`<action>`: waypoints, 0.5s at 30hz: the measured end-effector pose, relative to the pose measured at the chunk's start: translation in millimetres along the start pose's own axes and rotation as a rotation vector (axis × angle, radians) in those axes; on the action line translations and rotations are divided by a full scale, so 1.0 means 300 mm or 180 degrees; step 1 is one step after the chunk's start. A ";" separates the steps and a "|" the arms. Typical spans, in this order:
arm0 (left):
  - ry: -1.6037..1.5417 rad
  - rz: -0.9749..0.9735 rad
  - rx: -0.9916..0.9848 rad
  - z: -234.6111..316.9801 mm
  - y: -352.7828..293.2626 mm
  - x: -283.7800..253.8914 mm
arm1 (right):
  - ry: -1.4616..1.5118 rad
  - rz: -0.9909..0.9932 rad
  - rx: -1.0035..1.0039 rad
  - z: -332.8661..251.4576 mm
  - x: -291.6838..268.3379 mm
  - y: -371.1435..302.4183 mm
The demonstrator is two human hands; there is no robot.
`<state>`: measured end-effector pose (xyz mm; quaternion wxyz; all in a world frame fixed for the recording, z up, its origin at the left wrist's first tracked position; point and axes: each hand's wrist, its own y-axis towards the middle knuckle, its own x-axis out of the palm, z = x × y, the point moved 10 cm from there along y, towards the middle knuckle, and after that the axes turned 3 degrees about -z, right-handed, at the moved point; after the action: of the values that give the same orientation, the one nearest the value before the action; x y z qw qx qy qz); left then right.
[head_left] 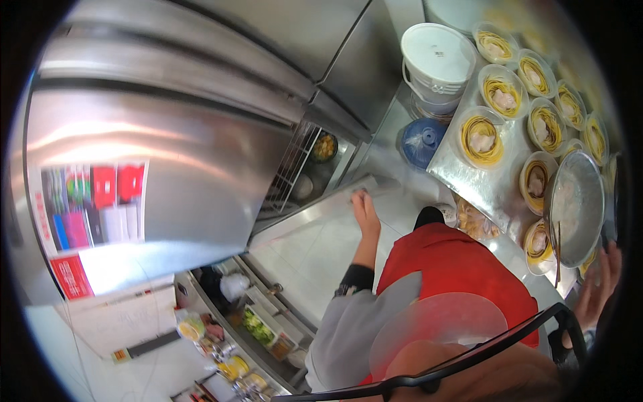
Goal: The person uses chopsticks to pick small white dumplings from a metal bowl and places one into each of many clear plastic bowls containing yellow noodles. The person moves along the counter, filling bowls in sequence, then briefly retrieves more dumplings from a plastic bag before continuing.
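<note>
My left hand (365, 213) reaches forward to the metal edge (315, 209) of an open stainless steel refrigerator, its fingers curled against that edge. Inside the refrigerator, a bowl of orange-yellow food (325, 147) sits next to a wire rack (295, 167). At the far right my right hand (598, 289) is partly blurred, with its fingers stretched out. It is nearest to a large metal bowl (577, 208), and whether it touches the bowl is unclear. A pair of chopsticks (557, 258) leans at the bowl's near side.
On a steel table (462, 167) stand several clear round tubs of yellow noodles (480, 139) topped with pale pieces. Behind are a white lidded bucket (439, 57) and a blue plastic-covered container (422, 142). Food trays (258, 328) line a counter at lower left. Tiled floor (301, 254) lies below.
</note>
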<state>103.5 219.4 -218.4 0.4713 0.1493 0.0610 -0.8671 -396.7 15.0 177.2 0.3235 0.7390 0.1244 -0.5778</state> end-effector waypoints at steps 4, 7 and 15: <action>-0.0021 -0.0124 -0.0662 -0.032 -0.524 -0.174 | 0.1346 -0.0262 -0.0255 -0.214 0.119 0.055; -0.0128 0.0382 -0.1675 -0.178 -0.871 -0.387 | 0.2521 -0.0593 -0.0480 -0.482 0.228 0.145; 0.0181 0.3255 -0.3745 -0.449 -1.622 -1.172 | 0.3272 -0.2304 -0.1256 -1.153 0.695 0.198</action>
<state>-96.3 800.5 -251.7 0.8125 -0.0934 0.4465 -0.3630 -33.2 145.5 45.0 0.1376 0.7591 0.6072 -0.1899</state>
